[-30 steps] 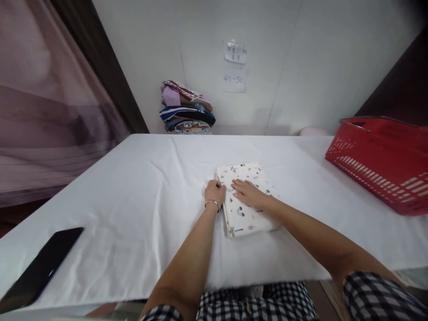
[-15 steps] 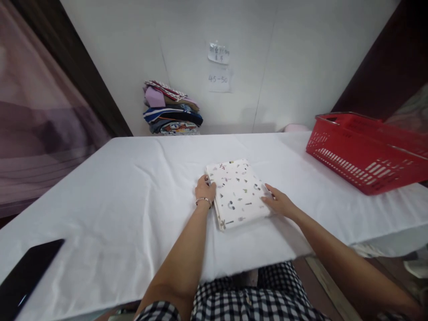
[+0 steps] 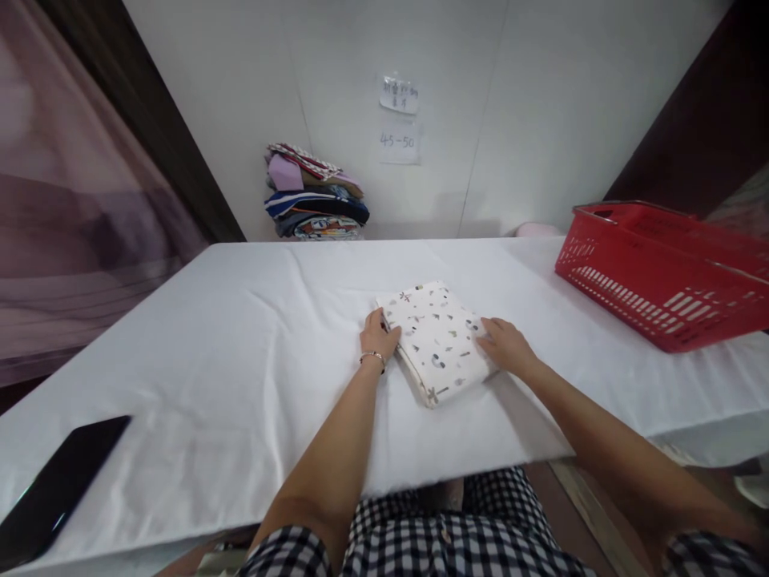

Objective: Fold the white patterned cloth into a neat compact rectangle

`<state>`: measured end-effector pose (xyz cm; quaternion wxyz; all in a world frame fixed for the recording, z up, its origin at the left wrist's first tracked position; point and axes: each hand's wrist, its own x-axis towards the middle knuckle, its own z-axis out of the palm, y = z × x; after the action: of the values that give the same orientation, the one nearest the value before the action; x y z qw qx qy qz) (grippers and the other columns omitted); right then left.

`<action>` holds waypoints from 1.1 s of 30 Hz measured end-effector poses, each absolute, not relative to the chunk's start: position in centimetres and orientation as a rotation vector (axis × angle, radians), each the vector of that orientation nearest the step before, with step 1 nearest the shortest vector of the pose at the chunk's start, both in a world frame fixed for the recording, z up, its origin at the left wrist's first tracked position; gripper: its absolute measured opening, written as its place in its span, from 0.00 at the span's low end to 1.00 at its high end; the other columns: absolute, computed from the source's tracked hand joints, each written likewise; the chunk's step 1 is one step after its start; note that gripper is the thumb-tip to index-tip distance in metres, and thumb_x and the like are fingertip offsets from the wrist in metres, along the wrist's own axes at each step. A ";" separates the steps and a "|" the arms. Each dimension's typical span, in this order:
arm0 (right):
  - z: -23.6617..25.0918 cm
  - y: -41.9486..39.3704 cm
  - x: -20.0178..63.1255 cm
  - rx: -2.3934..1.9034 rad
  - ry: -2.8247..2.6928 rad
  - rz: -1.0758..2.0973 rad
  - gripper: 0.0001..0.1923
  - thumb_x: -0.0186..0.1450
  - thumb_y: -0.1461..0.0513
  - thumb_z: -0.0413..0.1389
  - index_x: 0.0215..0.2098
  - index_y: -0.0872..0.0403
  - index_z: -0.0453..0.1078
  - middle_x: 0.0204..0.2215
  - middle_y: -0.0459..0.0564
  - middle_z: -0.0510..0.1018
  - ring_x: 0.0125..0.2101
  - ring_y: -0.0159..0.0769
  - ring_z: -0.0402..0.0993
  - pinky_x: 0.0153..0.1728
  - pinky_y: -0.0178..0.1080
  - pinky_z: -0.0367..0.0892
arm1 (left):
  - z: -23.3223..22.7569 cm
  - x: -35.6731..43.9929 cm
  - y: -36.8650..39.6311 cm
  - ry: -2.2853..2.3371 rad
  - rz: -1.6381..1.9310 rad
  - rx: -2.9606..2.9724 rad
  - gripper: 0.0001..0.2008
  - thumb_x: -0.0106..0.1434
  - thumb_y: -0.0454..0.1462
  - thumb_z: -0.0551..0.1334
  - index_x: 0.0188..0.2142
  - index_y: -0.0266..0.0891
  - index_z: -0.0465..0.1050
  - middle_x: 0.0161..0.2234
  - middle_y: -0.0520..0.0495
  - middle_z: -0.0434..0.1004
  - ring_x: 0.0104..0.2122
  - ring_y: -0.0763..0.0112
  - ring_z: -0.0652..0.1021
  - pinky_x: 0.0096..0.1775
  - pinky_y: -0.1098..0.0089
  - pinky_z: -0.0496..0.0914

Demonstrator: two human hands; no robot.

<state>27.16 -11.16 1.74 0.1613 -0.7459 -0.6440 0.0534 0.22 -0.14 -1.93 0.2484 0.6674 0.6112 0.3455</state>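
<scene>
At the lower left of the frame a flat, glossy black phone (image 3: 57, 490) lies on the table (image 3: 240, 336), which is covered in a smooth white cloth with soft creases. Above it, at the upper left, hangs a sheer mauve curtain (image 3: 72, 240). Against the back wall sits a stack of folded clothes (image 3: 316, 196) in pink, navy, stripes and prints. Right of that stack, two paper notes (image 3: 400, 120) are stuck to the wall; the lower one reads "45-50", the upper one's writing is too small to read. At the centre of the frame lies the folded cloth (image 3: 438, 340), a neat white rectangle printed with small dark shapes, set at a slant on the table. The left hand (image 3: 378, 336), with a thin bracelet at the wrist, curls its fingers against the cloth's left edge; the right hand (image 3: 505, 346) rests flat with fingers loosely spread at its right edge. At the far right stands a red plastic basket (image 3: 661, 272) with slotted walls.
</scene>
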 end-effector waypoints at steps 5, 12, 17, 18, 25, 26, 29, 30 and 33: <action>1.6 -14.9 19.3 -1.545 -2.388 0.174 0.25 0.65 0.51 0.47 0.58 0.51 0.60 0.59 0.55 0.61 0.60 0.45 0.53 0.58 0.51 0.51 | -1.5 0.3 -0.2 1.704 0.916 1.804 0.29 0.53 0.40 0.61 0.55 0.44 0.60 0.56 0.46 0.63 0.49 0.63 0.71 0.52 0.66 0.64; -0.4 -18.7 15.1 -1.434 -2.474 0.212 0.33 0.64 0.57 0.48 0.65 0.50 0.44 0.63 0.52 0.49 0.63 0.43 0.43 0.61 0.55 0.43 | -1.0 0.3 -0.6 1.717 0.907 1.798 0.26 0.56 0.39 0.58 0.55 0.43 0.60 0.55 0.46 0.64 0.48 0.64 0.72 0.52 0.65 0.63; 0.7 -19.8 15.0 -1.397 -2.524 0.376 0.34 0.65 0.55 0.46 0.65 0.41 0.36 0.64 0.41 0.44 0.63 0.41 0.41 0.63 0.51 0.39 | -1.1 0.3 -0.5 1.720 0.926 1.790 0.25 0.57 0.41 0.58 0.54 0.41 0.61 0.53 0.44 0.66 0.47 0.64 0.72 0.51 0.66 0.64; 1.1 -20.0 15.2 -1.358 -2.540 0.401 0.33 0.65 0.54 0.45 0.65 0.41 0.38 0.64 0.40 0.45 0.63 0.40 0.41 0.63 0.50 0.39 | -1.2 0.3 -0.5 1.717 0.930 1.794 0.25 0.57 0.41 0.58 0.54 0.41 0.61 0.53 0.44 0.66 0.47 0.64 0.73 0.51 0.65 0.64; 1.8 -16.9 21.5 -1.651 -1.975 0.099 0.25 0.65 0.55 0.47 0.59 0.51 0.59 0.61 0.51 0.58 0.61 0.45 0.49 0.60 0.54 0.46 | -0.9 0.4 -0.8 1.835 0.934 1.867 0.26 0.56 0.44 0.58 0.54 0.39 0.61 0.56 0.41 0.62 0.56 0.57 0.63 0.55 0.58 0.59; 1.7 -16.0 22.9 -1.753 -1.863 0.099 0.25 0.64 0.54 0.48 0.58 0.52 0.60 0.60 0.53 0.59 0.61 0.46 0.51 0.59 0.53 0.49 | -0.8 0.4 -0.8 1.850 0.920 1.869 0.27 0.56 0.44 0.58 0.54 0.39 0.61 0.57 0.40 0.62 0.56 0.56 0.63 0.55 0.57 0.58; 1.3 -13.4 26.4 -2.027 -1.553 0.315 0.27 0.62 0.53 0.49 0.58 0.51 0.59 0.56 0.52 0.65 0.55 0.44 0.61 0.55 0.49 0.58 | -0.6 0.4 -0.9 1.847 0.879 1.874 0.27 0.57 0.45 0.57 0.55 0.39 0.59 0.56 0.40 0.64 0.56 0.56 0.64 0.54 0.57 0.58; 1.3 -12.6 27.2 -2.086 -1.474 0.415 0.28 0.62 0.52 0.49 0.59 0.51 0.59 0.55 0.52 0.67 0.52 0.43 0.65 0.53 0.47 0.61 | -0.5 0.4 -0.9 1.841 0.864 1.877 0.27 0.57 0.45 0.57 0.55 0.39 0.59 0.55 0.40 0.66 0.54 0.57 0.65 0.54 0.57 0.58; 1.5 -10.9 28.3 -2.197 -1.351 0.595 0.30 0.60 0.52 0.51 0.59 0.54 0.59 0.49 0.53 0.72 0.46 0.42 0.70 0.48 0.43 0.65 | -0.4 0.4 -0.9 1.833 0.826 1.883 0.26 0.57 0.46 0.57 0.55 0.41 0.59 0.50 0.41 0.71 0.51 0.57 0.69 0.52 0.57 0.59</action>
<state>28.26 -10.91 1.48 0.2449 -0.8047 -0.4949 0.2181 0.42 -0.91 -0.40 0.1922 0.6709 0.6529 0.2943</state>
